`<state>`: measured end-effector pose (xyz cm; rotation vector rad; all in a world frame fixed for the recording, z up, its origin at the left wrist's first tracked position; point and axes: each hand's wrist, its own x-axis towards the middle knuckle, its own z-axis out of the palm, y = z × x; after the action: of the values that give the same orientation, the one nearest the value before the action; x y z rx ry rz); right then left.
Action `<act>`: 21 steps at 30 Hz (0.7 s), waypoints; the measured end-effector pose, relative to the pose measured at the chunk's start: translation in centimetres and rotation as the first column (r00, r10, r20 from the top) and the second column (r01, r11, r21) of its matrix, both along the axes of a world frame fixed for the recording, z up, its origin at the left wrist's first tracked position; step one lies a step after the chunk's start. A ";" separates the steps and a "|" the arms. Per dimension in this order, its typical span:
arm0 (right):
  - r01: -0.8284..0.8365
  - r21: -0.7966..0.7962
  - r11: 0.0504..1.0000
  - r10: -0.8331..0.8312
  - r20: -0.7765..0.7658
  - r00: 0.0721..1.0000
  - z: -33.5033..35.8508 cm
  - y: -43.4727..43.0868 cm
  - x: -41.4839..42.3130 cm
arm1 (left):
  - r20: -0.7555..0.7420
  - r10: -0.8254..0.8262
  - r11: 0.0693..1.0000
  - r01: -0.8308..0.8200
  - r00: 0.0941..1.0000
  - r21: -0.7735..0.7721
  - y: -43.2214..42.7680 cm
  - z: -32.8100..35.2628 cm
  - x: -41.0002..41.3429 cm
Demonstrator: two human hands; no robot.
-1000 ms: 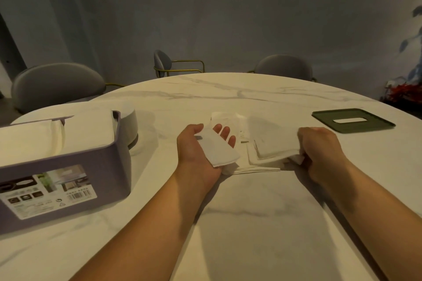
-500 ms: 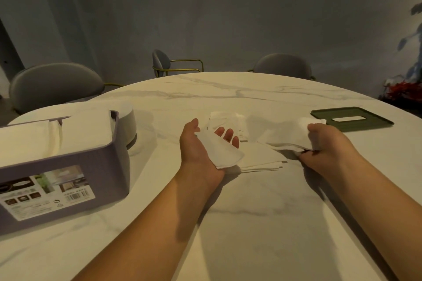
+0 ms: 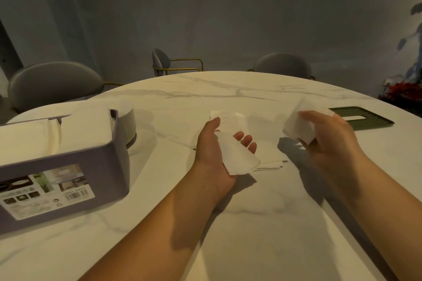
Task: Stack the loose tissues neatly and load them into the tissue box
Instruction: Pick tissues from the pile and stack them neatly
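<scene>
My left hand (image 3: 217,150) is held palm up over the middle of the table, and a folded white tissue (image 3: 238,158) lies across its palm with the fingertips showing past it. My right hand (image 3: 328,139) grips another white tissue (image 3: 296,126), lifted clear of the table. More loose tissues (image 3: 230,117) lie just behind the left hand, and the thin edge of flat tissues (image 3: 270,166) shows to its right. The purple tissue box (image 3: 68,166) stands open at the left with white tissues (image 3: 34,139) inside.
The box's dark green lid (image 3: 370,118) with a slot lies flat at the far right, partly behind my right hand. A white round object (image 3: 127,121) stands behind the box. Grey chairs (image 3: 52,82) ring the marble table (image 3: 251,223).
My right hand lifted a tissue off the pile and raised it up and to the right. My left hand kept its tissue and barely moved.
</scene>
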<state>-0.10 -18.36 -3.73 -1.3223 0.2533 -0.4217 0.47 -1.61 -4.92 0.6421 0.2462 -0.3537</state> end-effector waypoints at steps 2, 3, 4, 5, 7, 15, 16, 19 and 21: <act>0.019 -0.143 0.990 -0.009 0.072 0.997 0.2 1.5 -0.1 | 0.021 -0.041 0.999 0.041 0.999 0.014 -0.2 0.0 -0.3; 0.024 -0.239 0.971 0.005 0.119 0.993 0.2 2.3 -0.2 | 0.045 -0.054 0.998 0.053 0.998 0.031 -0.4 -0.2 -0.4; 0.006 -0.357 0.934 0.061 0.176 0.983 0.1 3.2 -0.5 | 0.063 -0.061 0.998 0.060 0.996 0.022 -0.6 -0.3 -0.4; -0.010 -0.495 0.869 0.135 0.217 0.967 -0.2 4.0 -0.8 | 0.071 -0.069 0.997 0.067 0.995 0.023 -0.7 -0.3 -0.5; -0.049 -0.724 0.688 0.295 0.217 0.930 -0.9 5.2 -1.1 | 0.116 -0.070 0.996 0.064 0.991 0.056 -0.7 -0.5 -0.3; -0.012 -0.847 0.531 0.200 0.112 0.973 -1.1 5.5 -0.6 | 0.076 -0.018 0.996 0.011 0.997 0.085 -0.4 -0.2 -0.1; -0.030 -0.856 0.516 0.175 0.071 0.982 -1.1 5.4 -0.5 | 0.080 -0.022 0.996 0.015 0.997 0.084 -0.4 -0.2 -0.2; -0.079 -0.887 0.456 0.176 0.003 0.984 -1.3 5.1 -0.4 | 0.096 -0.033 0.998 0.028 0.995 0.050 -0.4 0.2 -0.6; -0.089 -0.901 0.425 0.252 0.024 0.967 -1.8 4.7 -0.3 | 0.086 -0.052 0.998 0.049 0.995 0.028 -0.3 0.4 -0.8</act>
<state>-0.41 -13.70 -5.50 -2.3544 -0.3235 -0.5030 -0.33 -1.92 -4.56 0.6887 0.1522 -0.3708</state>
